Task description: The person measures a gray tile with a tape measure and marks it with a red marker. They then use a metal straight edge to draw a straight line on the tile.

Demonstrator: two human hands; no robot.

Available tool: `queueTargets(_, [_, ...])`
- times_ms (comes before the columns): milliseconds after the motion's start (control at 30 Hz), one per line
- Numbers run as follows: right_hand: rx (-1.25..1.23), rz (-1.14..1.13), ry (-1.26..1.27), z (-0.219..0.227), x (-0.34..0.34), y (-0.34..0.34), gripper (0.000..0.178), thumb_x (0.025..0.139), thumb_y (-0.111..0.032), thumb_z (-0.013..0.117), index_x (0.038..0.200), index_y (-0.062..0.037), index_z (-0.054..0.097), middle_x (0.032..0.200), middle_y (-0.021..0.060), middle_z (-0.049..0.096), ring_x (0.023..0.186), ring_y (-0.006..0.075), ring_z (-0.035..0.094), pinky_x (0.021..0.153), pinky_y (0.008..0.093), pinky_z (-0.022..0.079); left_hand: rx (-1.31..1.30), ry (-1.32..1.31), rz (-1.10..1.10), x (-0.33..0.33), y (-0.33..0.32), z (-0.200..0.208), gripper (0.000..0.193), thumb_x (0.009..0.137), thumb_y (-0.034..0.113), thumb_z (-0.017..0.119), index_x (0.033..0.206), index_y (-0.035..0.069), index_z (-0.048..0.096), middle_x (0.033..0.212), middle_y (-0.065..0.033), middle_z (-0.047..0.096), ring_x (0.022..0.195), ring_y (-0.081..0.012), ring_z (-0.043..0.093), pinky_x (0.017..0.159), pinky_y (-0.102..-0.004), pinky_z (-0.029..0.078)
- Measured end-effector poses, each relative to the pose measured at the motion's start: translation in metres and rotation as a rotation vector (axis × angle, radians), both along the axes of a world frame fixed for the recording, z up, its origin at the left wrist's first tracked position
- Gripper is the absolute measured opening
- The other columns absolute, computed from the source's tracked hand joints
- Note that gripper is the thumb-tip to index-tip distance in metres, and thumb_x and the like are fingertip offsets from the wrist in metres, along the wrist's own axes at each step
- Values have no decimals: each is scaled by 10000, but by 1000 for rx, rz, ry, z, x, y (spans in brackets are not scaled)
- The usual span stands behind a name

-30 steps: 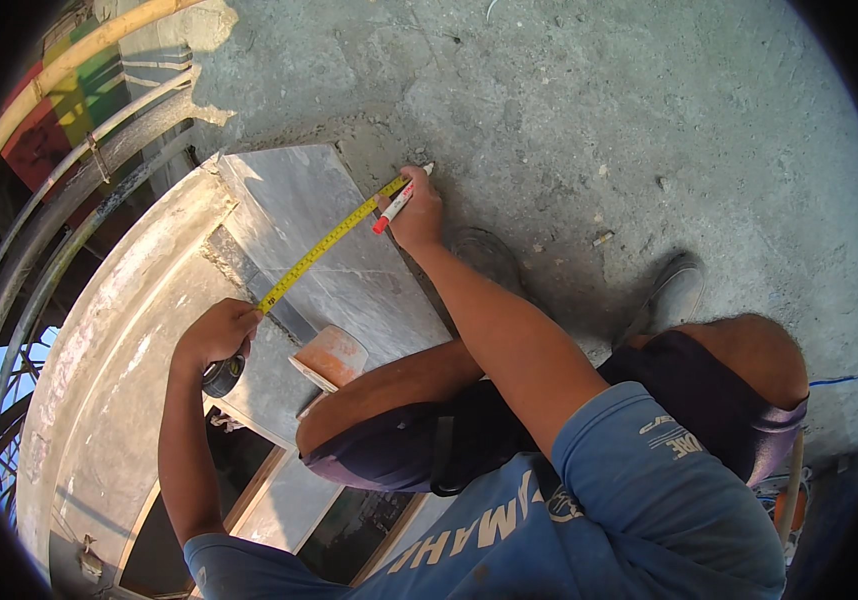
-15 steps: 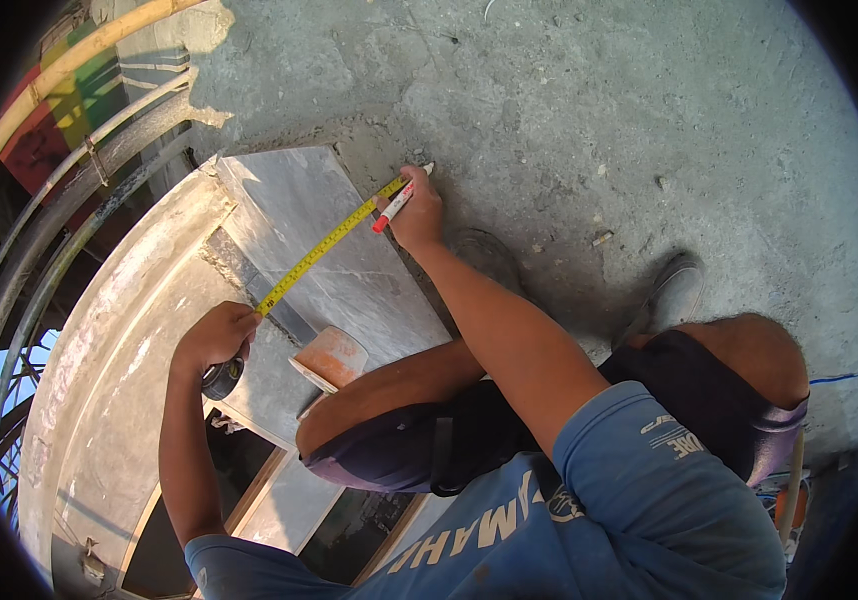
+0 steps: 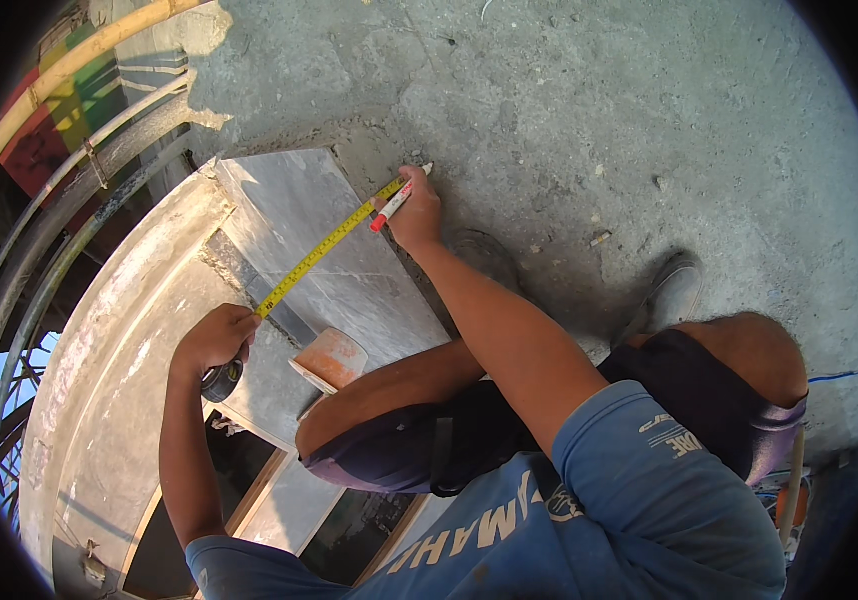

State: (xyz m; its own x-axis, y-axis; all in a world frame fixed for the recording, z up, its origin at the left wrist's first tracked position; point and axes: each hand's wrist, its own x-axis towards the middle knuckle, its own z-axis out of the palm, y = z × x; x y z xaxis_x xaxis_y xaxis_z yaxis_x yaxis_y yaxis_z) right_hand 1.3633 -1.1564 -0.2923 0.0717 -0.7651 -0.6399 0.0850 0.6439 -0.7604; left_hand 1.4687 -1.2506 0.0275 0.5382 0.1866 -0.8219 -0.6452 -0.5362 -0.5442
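Observation:
A yellow tape measure (image 3: pixel 316 253) stretches diagonally across the grey tiled surface (image 3: pixel 299 190). At its lower left end my left hand (image 3: pixel 214 340) is closed around the dark tape case (image 3: pixel 222 380), thumb and finger by the blade. My right hand (image 3: pixel 417 212) is closed at the far end of the blade, near the tile's right edge. That same hand also grips a white marker with a red cap end (image 3: pixel 389 207), its pale tip pointing away from me. Part of the case is hidden under my left hand.
An orange-stained, flat-faced tool (image 3: pixel 334 358) rests on the tiles beside my bent knee. Rough grey concrete floor (image 3: pixel 569 130) spreads to the right, with my shoe (image 3: pixel 677 290) on it. Bamboo poles (image 3: pixel 79 60) and pipes run along the left. Dark framed openings (image 3: pixel 359 525) lie below.
Almost nothing differs. The marker in my right hand has tilted very slightly, and both hands stay at the two ends of the tape.

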Motion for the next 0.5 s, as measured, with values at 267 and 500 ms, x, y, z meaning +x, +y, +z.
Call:
queueTargets(267, [-3,-9,-6,1,9,4,659,617,-156,873,1167,-77,518,991,194,619,925,368,621,803,436,506,-2,30,-26,4,2,4,360,968,227,508,695,-4,556,573,-58,554,491,-146,568,519,-311,452])
queueTargets(500, [-28,77,30,3,-5,-10,632,655,-178,864,1172,-54,524,1032,193,640,948,365,633,812,430,513,-74,54,-127,7,2,0,353,947,206,518,687,-27,570,564,-84,565,482,-179,586,499,-338,458])
